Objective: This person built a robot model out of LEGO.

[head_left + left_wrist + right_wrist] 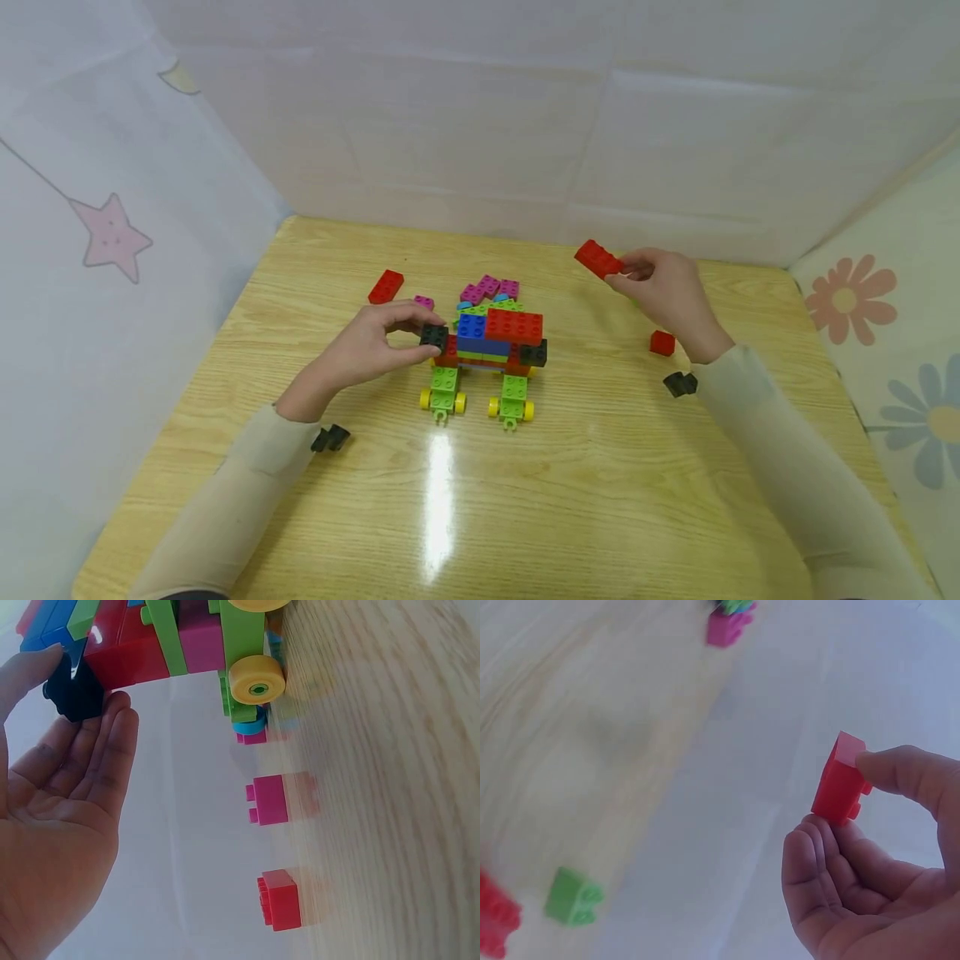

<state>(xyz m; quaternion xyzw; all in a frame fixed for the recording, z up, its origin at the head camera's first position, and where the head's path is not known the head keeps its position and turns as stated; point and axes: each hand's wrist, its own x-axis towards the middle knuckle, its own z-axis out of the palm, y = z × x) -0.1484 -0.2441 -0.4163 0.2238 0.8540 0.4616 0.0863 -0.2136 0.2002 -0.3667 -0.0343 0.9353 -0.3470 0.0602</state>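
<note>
My left hand [367, 346] grips a black brick [434, 337] between thumb and fingers at the left end of a brick-built vehicle. In the left wrist view this black brick [73, 688] sits against a red brick [126, 651] of the build. The vehicle carries a blue brick [472, 330] and a long red brick [514, 325] on top, with green wheeled bases and yellow wheels [461, 403] below. Raised above the table at the right, my right hand [667, 292] pinches another red brick [597, 259], its studs showing in the right wrist view.
Several pink bricks [488, 286] lie behind the vehicle. A loose red brick [386, 287] is at the back left, and a small red brick [662, 342] lies below my right hand. Black pieces rest near each forearm [331, 438]. A green brick [572, 896] shows in the right wrist view.
</note>
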